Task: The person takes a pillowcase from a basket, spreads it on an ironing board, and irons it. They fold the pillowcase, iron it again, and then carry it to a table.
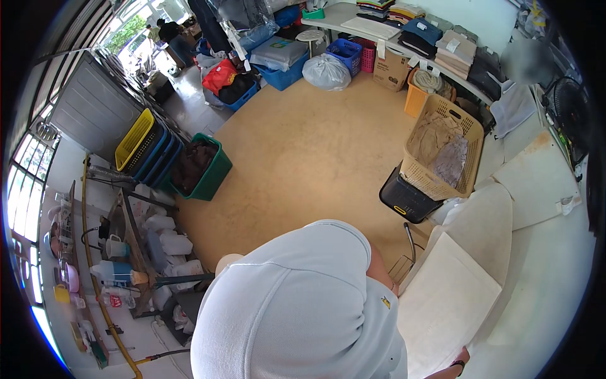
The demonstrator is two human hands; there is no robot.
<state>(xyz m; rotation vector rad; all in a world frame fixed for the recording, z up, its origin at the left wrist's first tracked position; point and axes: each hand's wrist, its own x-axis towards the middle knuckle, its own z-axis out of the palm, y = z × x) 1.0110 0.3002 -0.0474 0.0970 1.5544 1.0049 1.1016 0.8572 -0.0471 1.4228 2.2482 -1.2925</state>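
My own white short-sleeved top, with a small emblem on the chest, fills the lower middle of the head view. My left forearm comes out of its sleeve, and my left hand is mostly hidden by the top, close to the near edge of a pale rectangular flat piece. That piece lies on a cream padded ironing surface. At its lower right edge is my right hand, a black band at the wrist. I cannot tell how its fingers are set.
A tan basket holding crumpled cloth rests on a black bin. Across the brown floor are a green tub and stacked crates. Folded clothes line a shelf. A fan stands at right. A wire rack is near my arm.
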